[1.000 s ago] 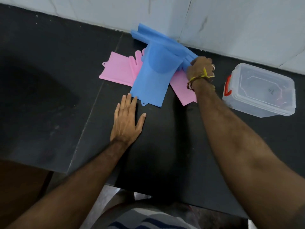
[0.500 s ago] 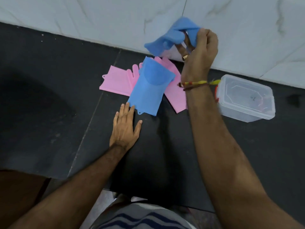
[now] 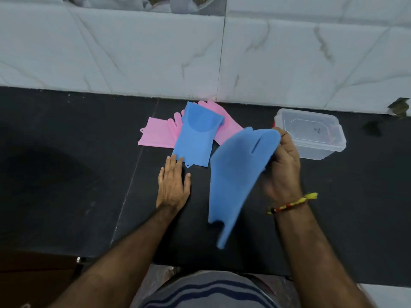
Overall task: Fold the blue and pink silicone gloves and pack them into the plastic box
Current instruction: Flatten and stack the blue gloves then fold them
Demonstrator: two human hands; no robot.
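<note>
My right hand (image 3: 283, 167) grips one blue silicone glove (image 3: 235, 174) by its finger end, and the glove hangs in the air with its cuff toward me. A second blue glove (image 3: 195, 138) lies flat on the black counter (image 3: 66, 174), on top of two pink gloves: one pink glove (image 3: 158, 134) sticks out to the left, the other pink glove (image 3: 224, 121) to the right. My left hand (image 3: 173, 183) rests flat on the counter, fingertips on the lower edge of the lying blue glove. The clear plastic box (image 3: 311, 134), lid on, stands at the right behind my right hand.
A white marble-tiled wall (image 3: 200, 52) runs along the back of the counter. The counter's front edge lies close to my body. A dark chipped spot (image 3: 371, 127) marks the counter right of the box.
My right hand has brought the blue glove down from up by the wall to in front of the box, and the glove now hangs unfolded. My left hand stays flat on the counter.
</note>
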